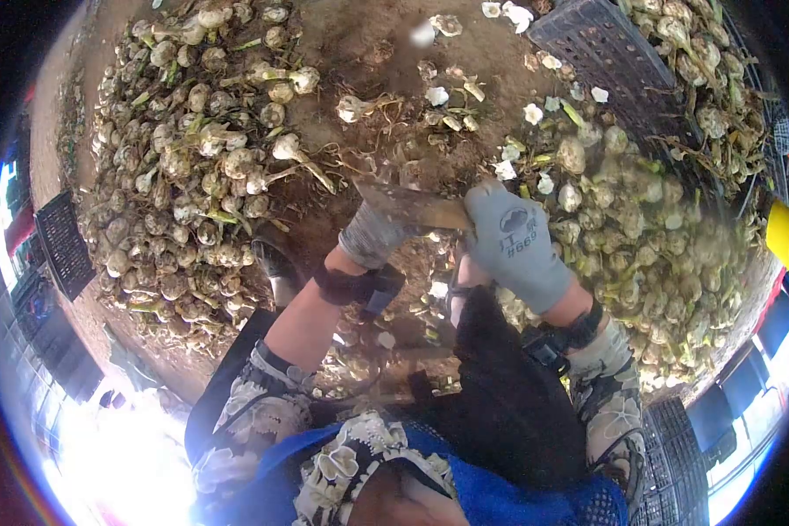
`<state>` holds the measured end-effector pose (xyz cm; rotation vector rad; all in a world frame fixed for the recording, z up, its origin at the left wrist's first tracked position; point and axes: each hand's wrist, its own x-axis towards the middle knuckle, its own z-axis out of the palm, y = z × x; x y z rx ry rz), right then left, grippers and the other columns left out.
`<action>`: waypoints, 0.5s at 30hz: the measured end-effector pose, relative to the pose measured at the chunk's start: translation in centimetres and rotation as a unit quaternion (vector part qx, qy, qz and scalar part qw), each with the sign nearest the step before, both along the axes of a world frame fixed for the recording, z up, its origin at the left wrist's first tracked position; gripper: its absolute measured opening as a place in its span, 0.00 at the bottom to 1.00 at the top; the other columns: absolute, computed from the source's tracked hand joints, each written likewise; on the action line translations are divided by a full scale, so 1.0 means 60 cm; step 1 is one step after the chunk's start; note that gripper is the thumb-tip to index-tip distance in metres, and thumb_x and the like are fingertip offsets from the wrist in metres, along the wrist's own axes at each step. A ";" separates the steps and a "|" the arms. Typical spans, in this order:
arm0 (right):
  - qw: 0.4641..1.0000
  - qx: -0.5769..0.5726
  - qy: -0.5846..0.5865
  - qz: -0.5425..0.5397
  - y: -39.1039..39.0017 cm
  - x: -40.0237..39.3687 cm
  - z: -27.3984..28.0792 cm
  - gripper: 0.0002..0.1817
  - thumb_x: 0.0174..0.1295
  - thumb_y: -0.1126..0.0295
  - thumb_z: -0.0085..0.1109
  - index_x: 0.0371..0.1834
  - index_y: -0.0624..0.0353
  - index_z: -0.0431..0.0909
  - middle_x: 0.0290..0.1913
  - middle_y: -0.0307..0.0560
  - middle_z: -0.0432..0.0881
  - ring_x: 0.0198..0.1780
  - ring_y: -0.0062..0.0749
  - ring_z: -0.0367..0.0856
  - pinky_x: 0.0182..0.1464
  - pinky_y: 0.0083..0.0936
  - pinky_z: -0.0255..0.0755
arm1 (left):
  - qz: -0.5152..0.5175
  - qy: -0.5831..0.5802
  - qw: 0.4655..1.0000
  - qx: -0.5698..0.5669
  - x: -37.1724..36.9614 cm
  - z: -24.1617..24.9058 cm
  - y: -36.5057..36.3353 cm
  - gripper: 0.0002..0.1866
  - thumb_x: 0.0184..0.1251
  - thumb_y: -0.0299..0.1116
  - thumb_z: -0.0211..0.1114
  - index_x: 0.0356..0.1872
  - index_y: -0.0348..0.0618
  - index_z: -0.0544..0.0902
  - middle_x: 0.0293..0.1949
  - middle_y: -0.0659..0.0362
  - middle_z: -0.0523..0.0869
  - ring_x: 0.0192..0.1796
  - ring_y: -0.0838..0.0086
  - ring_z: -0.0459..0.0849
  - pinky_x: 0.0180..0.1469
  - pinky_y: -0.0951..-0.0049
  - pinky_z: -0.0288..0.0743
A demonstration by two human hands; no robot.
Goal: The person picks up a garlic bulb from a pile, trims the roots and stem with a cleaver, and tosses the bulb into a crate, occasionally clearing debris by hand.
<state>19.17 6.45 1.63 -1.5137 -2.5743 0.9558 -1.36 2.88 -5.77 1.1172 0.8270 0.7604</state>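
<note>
My right hand (510,235), in a grey printed work glove, is closed around the handle end of a broad-bladed knife (416,207). The blade points left, blurred by motion, and crosses in front of my left hand (370,235). That hand wears a grey glove too; its fingers are hidden behind the blade, so what they hold does not show. Below and beyond the hands lie dirt and dry garlic scraps. On the left spreads a pile of untrimmed garlic (180,193) with stems and roots, and on the right a heap of garlic bulbs (627,237).
A dark plastic crate (600,53) stands at the upper right beside more garlic with stems (714,70). Another black crate (64,244) is at the far left. White peel scraps (532,114) litter the dirt floor. A grey crate (671,460) is at the lower right.
</note>
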 end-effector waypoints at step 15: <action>0.998 0.064 -0.024 -0.009 -0.008 0.009 -0.038 0.07 0.51 0.69 0.51 0.32 0.55 0.69 0.31 0.47 0.72 0.27 0.37 0.80 0.25 0.31 0.72 | 0.031 0.153 0.988 0.009 0.010 -0.061 -0.035 0.14 0.65 0.31 0.56 0.50 0.39 0.75 0.47 0.55 0.80 0.48 0.70 0.77 0.51 0.71 0.72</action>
